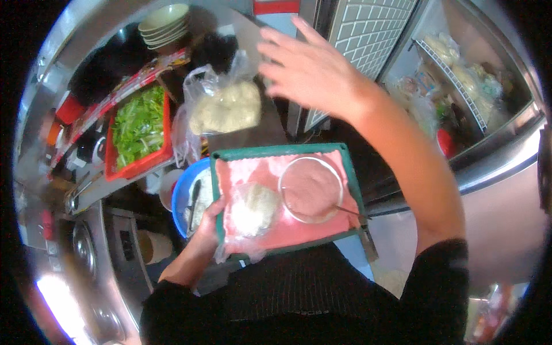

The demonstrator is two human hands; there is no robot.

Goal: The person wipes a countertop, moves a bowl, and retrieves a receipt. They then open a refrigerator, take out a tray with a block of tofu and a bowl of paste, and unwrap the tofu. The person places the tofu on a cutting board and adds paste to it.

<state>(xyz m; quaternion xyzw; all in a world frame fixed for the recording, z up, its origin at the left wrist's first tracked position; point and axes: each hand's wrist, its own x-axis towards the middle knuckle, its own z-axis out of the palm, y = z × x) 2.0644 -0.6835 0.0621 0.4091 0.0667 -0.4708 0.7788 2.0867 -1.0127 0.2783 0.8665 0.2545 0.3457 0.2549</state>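
Note:
My left hand [211, 222] grips the left edge of a green tray [276, 152] held in front of my body. A pink cloth [254, 170] lines the tray. On the cloth stands a round, clear-rimmed bowl [310, 187] of pinkish paste, with a thin utensil handle [351, 211] leaning out over its right side. Beside it lies a clear plastic bag [255, 209] around a pale lump, perhaps dough. My right hand [308, 71] is raised beyond the tray, fingers spread and holding nothing, near a clear bag [226, 108] of pale, rounded pieces.
To the left, a red basket [168, 148] holds chopped leafy greens [138, 125]. A blue basin [179, 207] with white contents sits behind the tray's left edge. Stacked bowls [164, 26] stand at the upper left. An open refrigerator [474, 26] with a wire shelf [453, 82] is at right.

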